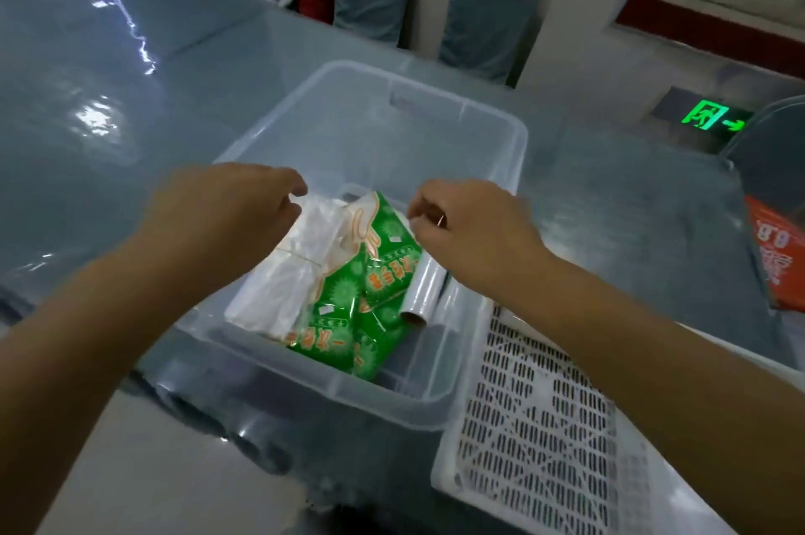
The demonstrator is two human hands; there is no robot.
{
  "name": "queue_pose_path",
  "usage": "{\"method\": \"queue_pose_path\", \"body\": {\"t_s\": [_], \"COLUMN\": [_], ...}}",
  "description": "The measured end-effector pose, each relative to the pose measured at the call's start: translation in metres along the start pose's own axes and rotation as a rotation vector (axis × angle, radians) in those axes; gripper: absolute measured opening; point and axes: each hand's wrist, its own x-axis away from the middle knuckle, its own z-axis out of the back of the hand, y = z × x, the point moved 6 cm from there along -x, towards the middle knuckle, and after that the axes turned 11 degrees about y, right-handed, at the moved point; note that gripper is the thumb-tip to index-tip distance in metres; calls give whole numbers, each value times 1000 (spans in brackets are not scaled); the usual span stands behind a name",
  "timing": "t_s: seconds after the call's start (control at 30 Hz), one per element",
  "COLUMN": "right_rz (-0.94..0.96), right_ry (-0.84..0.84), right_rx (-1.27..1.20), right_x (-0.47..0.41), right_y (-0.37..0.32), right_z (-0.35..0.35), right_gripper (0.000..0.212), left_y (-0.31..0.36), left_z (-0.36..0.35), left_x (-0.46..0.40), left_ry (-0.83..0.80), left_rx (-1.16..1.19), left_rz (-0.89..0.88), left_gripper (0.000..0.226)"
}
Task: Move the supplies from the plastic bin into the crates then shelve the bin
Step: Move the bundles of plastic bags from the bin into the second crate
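as both hands reach into the plastic bin point(501, 133), left grip point(226, 216) on white bags point(283, 273), right grip point(470, 229) unclear, green packs point(383, 264) lettering unreadable

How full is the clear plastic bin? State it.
Partly full. The bin holds green packets, a white bag bundle and a roll at its near end; the far end is bare.

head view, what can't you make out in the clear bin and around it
- Head view: far ends of the white plastic bag bundle and shiny film roll in the clear plastic bin, covered by the hands.
- Green printed packets: lettering too blurred.
- White perforated crate: cut off by the bottom edge.
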Motion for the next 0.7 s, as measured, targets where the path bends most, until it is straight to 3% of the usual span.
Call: {"method": "queue_pose_path", "body": {"t_s": [0.17, 0.33, 0.43, 0.5, 0.6, 0.7], "right_rz": [-114, -455, -812, -1005, -1184, -1297], "right_ry": [-425, -535, -448, -271, -114, -134], "right_rx": [74, -98, -282, -446, -666, -833], "right_x": [-48, -49, -34, -28, -21, -18], "right_y": [-25, -29, -27, -24, -25, -33], "right_z": [-116, -203, -238, -248, -257, -263], "right_gripper": [18, 37, 21, 33, 45, 39], "left_y": [-71, -92, -96, -98, -98, -99], "left_z": [-26, -44, -50, -52, -54, -56], "left_x": [-17, -22, -22, -22, -23, -23], "left_ry": [-96, -49, -30, -23, -6, 9], "left_rx": [-22, 78, 140, 156, 177, 183], "left_rz": [-92, -280, -328, -333, -340, -352], "left_gripper": [31, 27, 25, 24, 22, 21]}}
